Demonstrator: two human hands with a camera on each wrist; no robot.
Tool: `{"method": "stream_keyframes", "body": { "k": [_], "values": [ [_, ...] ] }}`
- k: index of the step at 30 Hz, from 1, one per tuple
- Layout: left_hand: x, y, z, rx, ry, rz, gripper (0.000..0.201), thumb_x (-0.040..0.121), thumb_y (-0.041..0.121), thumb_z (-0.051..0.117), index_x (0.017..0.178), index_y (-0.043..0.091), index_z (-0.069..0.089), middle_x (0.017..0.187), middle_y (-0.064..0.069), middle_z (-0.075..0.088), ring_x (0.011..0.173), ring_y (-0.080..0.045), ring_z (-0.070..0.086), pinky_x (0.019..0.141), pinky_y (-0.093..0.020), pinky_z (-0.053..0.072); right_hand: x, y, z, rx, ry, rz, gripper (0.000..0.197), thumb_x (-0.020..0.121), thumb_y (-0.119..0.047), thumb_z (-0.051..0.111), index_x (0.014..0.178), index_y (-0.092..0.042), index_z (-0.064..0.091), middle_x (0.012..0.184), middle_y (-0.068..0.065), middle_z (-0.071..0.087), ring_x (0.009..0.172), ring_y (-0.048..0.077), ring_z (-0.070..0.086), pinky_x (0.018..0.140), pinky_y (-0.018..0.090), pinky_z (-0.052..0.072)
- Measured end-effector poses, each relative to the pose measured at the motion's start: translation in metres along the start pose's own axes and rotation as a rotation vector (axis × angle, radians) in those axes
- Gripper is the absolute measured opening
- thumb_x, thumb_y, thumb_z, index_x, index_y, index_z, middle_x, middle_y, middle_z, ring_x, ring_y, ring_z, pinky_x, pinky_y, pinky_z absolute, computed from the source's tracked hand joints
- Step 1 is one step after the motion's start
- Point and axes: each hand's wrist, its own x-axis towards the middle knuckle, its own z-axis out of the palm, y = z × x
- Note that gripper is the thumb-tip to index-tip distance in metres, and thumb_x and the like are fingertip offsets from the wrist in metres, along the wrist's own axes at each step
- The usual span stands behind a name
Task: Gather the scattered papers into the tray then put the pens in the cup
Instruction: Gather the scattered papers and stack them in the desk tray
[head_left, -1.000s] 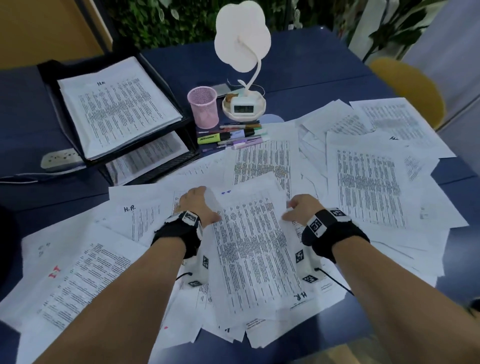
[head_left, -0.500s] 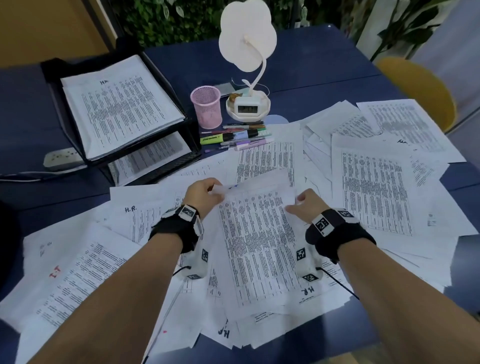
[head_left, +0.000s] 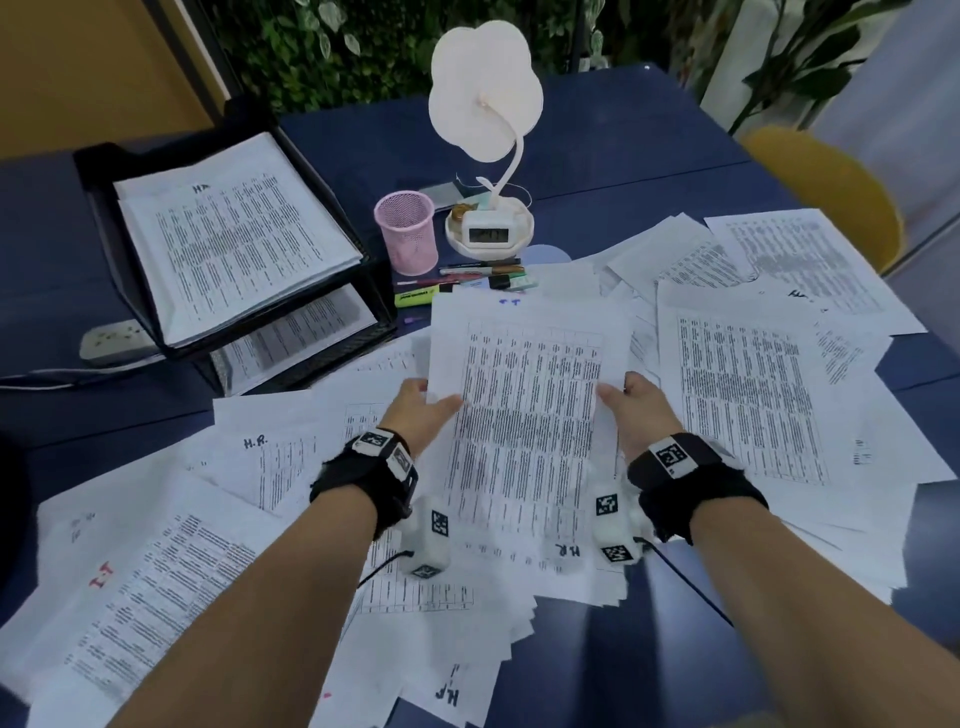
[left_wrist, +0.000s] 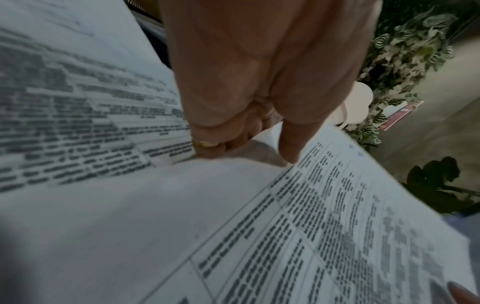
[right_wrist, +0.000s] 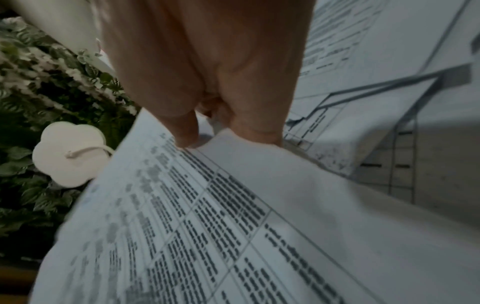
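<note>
A printed sheet (head_left: 524, 395) is lifted above the pile of scattered papers (head_left: 753, 395), tilted up toward the far side. My left hand (head_left: 423, 410) pinches its left edge, thumb on top, and my right hand (head_left: 631, 402) pinches its right edge. The left wrist view shows my left hand (left_wrist: 249, 144) with the thumb on the sheet (left_wrist: 285, 226) and the fingers under it. In the right wrist view my right hand (right_wrist: 221, 135) holds the sheet (right_wrist: 207, 226) the same way. The black two-tier tray (head_left: 98, 208), holding papers, stands at the far left. The pink mesh cup (head_left: 407, 231) and several pens (head_left: 467, 278) lie beyond the sheet.
A white flower-shaped lamp with a clock base (head_left: 488, 228) stands right of the cup. A power strip (head_left: 117, 340) lies left of the tray. A yellow chair (head_left: 831, 192) is at the table's far right. Plants line the back.
Both hands have taken the top sheet by its side edges and raised it off the pile, tilting its far end upward and moving it forward.
</note>
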Motion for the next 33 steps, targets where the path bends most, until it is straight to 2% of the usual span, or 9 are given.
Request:
{"method": "stream_keyframes", "body": {
  "k": [3, 5, 9, 13, 19, 22, 25, 29, 33],
  "values": [
    [-0.002, -0.006, 0.01, -0.064, -0.008, 0.032, 0.037, 0.091, 0.024, 0.06, 0.123, 0.015, 0.046, 0.121, -0.005, 0.059, 0.104, -0.025, 0.059, 0.093, -0.039, 0.048, -0.005, -0.003, 0.003, 0.039, -0.029, 0.086, 0.04, 0.097, -0.023, 0.05, 0.133, -0.008, 0.042, 0.121, -0.002, 0.05, 0.119, 0.025, 0.047, 0.094, 0.036, 0.043],
    [-0.006, -0.005, 0.01, -0.143, 0.046, 0.077, 0.024, 0.091, 0.014, 0.059, 0.114, 0.014, 0.051, 0.116, -0.009, 0.064, 0.101, -0.025, 0.062, 0.091, -0.038, 0.049, -0.006, -0.003, 0.005, 0.045, -0.068, 0.152, 0.055, 0.093, -0.024, 0.057, 0.14, -0.008, 0.034, 0.14, 0.004, 0.043, 0.127, 0.03, 0.045, 0.106, 0.044, 0.037],
    [-0.009, 0.004, 0.002, -0.251, 0.142, 0.154, 0.024, 0.092, 0.012, 0.057, 0.115, 0.014, 0.05, 0.111, -0.008, 0.065, 0.099, -0.025, 0.062, 0.088, -0.038, 0.05, -0.012, -0.011, 0.003, 0.038, -0.147, 0.177, 0.047, 0.09, -0.019, 0.062, 0.131, -0.002, 0.046, 0.128, 0.004, 0.054, 0.114, 0.024, 0.054, 0.098, 0.036, 0.042],
    [-0.011, 0.026, -0.01, -0.288, 0.163, 0.157, 0.042, 0.087, 0.019, 0.066, 0.124, 0.016, 0.047, 0.119, -0.004, 0.061, 0.104, -0.022, 0.06, 0.095, -0.043, 0.049, -0.026, -0.041, 0.002, 0.041, -0.056, -0.051, 0.043, 0.096, -0.01, 0.051, 0.137, -0.005, 0.042, 0.117, -0.003, 0.048, 0.114, 0.014, 0.047, 0.097, 0.027, 0.033],
    [-0.031, 0.078, -0.034, -0.446, 0.419, 0.465, 0.028, 0.087, 0.009, 0.064, 0.114, 0.011, 0.058, 0.109, -0.004, 0.068, 0.101, -0.017, 0.065, 0.093, -0.037, 0.052, -0.041, -0.1, 0.011, 0.169, 0.053, -0.377, 0.03, 0.094, -0.009, 0.052, 0.124, -0.006, 0.051, 0.122, 0.004, 0.062, 0.11, 0.016, 0.06, 0.103, 0.036, 0.045],
    [-0.041, 0.091, -0.041, -0.49, 0.415, 0.578, 0.031, 0.088, 0.007, 0.061, 0.117, 0.014, 0.055, 0.109, 0.002, 0.067, 0.102, -0.009, 0.064, 0.093, -0.028, 0.05, -0.044, -0.111, 0.011, 0.211, 0.049, -0.46, 0.016, 0.092, -0.006, 0.053, 0.105, -0.016, 0.054, 0.102, -0.006, 0.066, 0.089, 0.001, 0.063, 0.088, 0.025, 0.052],
    [-0.046, 0.087, -0.041, -0.467, 0.341, 0.59, 0.035, 0.088, 0.005, 0.061, 0.12, 0.015, 0.052, 0.11, 0.003, 0.066, 0.1, -0.005, 0.064, 0.09, -0.021, 0.051, -0.044, -0.106, 0.01, 0.251, 0.056, -0.451, 0.025, 0.088, 0.001, 0.056, 0.098, -0.021, 0.052, 0.095, -0.006, 0.065, 0.082, 0.005, 0.063, 0.078, 0.024, 0.051],
    [-0.042, 0.08, -0.044, -0.509, 0.258, 0.513, 0.036, 0.085, -0.002, 0.06, 0.11, 0.021, 0.05, 0.105, 0.003, 0.065, 0.099, -0.012, 0.064, 0.095, -0.033, 0.05, -0.041, -0.093, 0.004, 0.332, 0.083, -0.355, 0.026, 0.082, 0.008, 0.052, 0.093, -0.016, 0.054, 0.093, 0.005, 0.063, 0.082, 0.018, 0.059, 0.078, 0.035, 0.049],
    [-0.034, 0.077, -0.038, -0.548, 0.144, 0.411, 0.044, 0.084, 0.0, 0.061, 0.124, 0.015, 0.046, 0.106, 0.003, 0.064, 0.1, -0.01, 0.06, 0.091, -0.029, 0.043, -0.037, -0.087, 0.009, 0.313, 0.027, -0.238, 0.024, 0.086, 0.003, 0.048, 0.08, -0.017, 0.038, 0.083, 0.0, 0.04, 0.075, 0.015, 0.041, 0.071, 0.029, 0.036]
  ]
}}
